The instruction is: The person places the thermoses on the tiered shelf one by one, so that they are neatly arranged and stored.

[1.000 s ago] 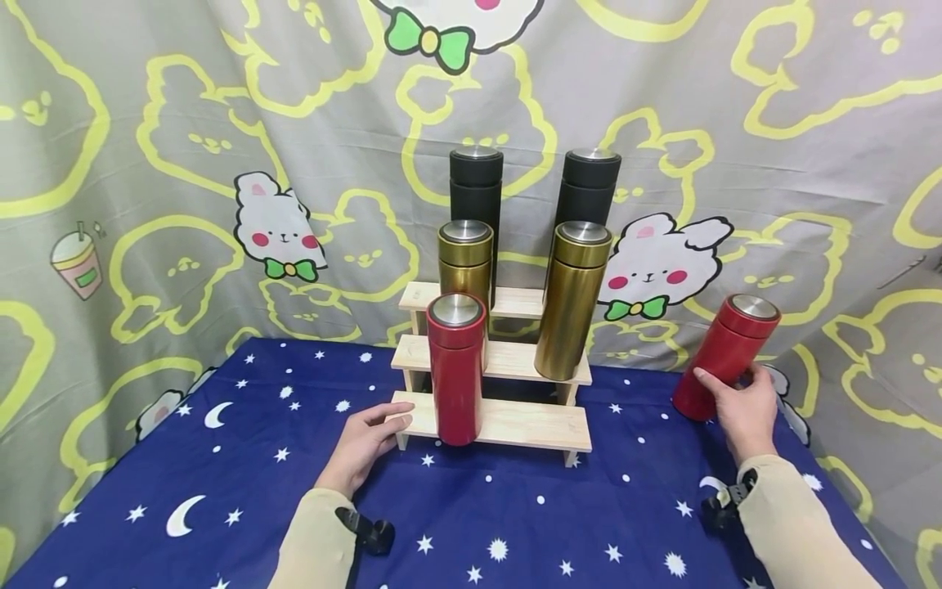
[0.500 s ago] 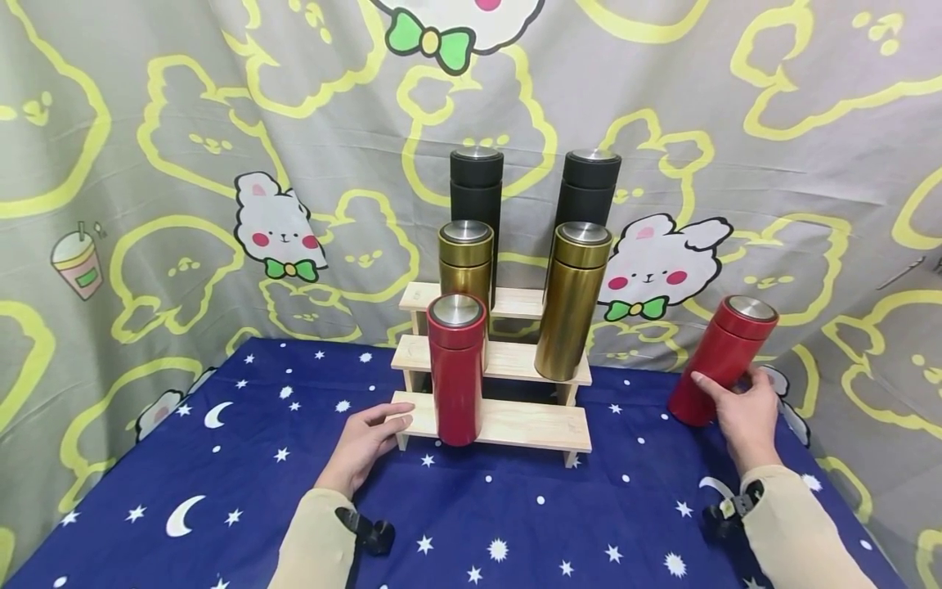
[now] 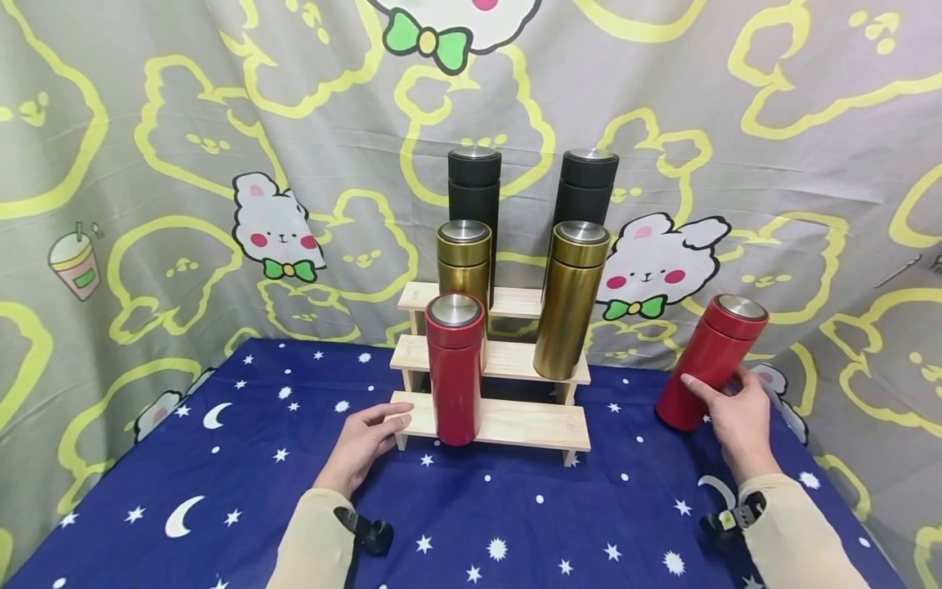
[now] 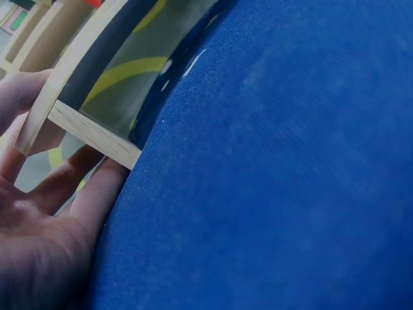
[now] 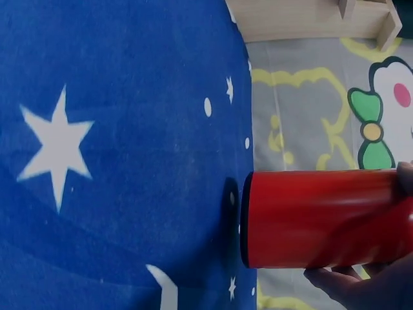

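My right hand (image 3: 742,425) grips a red thermos bottle (image 3: 708,368) around its lower half, at the right of the head view. The bottle has a silver lid top, leans to the right in that view, and its base is close over the blue cloth; in the right wrist view the red bottle (image 5: 316,219) casts a shadow there. My left hand (image 3: 364,446) holds the left end of a three-step wooden stand (image 3: 530,421). In the left wrist view, fingers of that hand (image 4: 45,239) lie against the stand's end and leg (image 4: 97,132).
Another red bottle (image 3: 456,384) stands on the lowest step, left of its middle. Two gold bottles (image 3: 570,311) are on the middle step and two black ones (image 3: 585,196) on the top step. A patterned curtain (image 3: 169,286) hangs behind the blue star-print cloth (image 3: 257,458).
My right hand has brought the red bottle a little to the left, its base shifting left and slightly nearer. The left hand and the stand have kept their places.
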The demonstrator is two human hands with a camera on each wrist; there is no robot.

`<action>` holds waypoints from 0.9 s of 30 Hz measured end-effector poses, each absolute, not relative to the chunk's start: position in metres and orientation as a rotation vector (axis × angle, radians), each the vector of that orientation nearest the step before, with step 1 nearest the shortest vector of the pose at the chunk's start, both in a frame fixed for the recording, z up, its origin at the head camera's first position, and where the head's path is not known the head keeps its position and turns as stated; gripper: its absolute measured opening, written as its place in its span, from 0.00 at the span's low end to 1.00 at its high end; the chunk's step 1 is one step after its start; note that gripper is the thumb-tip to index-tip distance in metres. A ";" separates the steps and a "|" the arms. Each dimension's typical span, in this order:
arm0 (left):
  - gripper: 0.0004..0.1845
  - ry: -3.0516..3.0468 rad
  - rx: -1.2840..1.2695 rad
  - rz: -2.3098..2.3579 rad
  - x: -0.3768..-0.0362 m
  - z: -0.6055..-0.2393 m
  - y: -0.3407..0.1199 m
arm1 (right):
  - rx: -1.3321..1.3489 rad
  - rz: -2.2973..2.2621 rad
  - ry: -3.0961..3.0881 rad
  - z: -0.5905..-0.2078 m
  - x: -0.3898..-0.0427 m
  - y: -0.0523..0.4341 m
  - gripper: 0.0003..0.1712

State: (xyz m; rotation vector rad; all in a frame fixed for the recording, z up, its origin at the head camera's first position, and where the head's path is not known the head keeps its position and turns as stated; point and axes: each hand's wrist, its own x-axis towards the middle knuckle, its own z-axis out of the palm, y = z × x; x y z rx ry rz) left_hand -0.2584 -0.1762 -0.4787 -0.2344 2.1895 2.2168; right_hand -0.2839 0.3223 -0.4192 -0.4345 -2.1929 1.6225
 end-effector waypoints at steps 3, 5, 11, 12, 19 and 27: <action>0.17 2.193 -0.231 2.218 -0.259 -0.479 -0.176 | -0.411 1.604 -2.218 -0.417 -0.282 0.320 0.45; 0.17 2.188 -0.232 2.221 -0.259 -0.479 -0.176 | -0.409 1.585 -2.231 -0.415 -0.280 0.317 0.44; 0.17 2.170 -0.235 2.234 -0.259 -0.479 -0.176 | -0.388 1.544 -2.304 -0.409 -0.273 0.308 0.46; 0.17 2.173 -0.234 2.232 -0.259 -0.479 -0.176 | -0.380 1.544 -2.319 -0.408 -0.272 0.307 0.47; 0.17 2.190 -0.234 2.218 -0.261 -0.480 -0.176 | -0.333 1.546 -2.383 -0.400 -0.266 0.298 0.48; 0.17 2.198 -0.240 2.209 -0.260 -0.480 -0.176 | -0.255 1.584 -2.414 -0.397 -0.256 0.288 0.49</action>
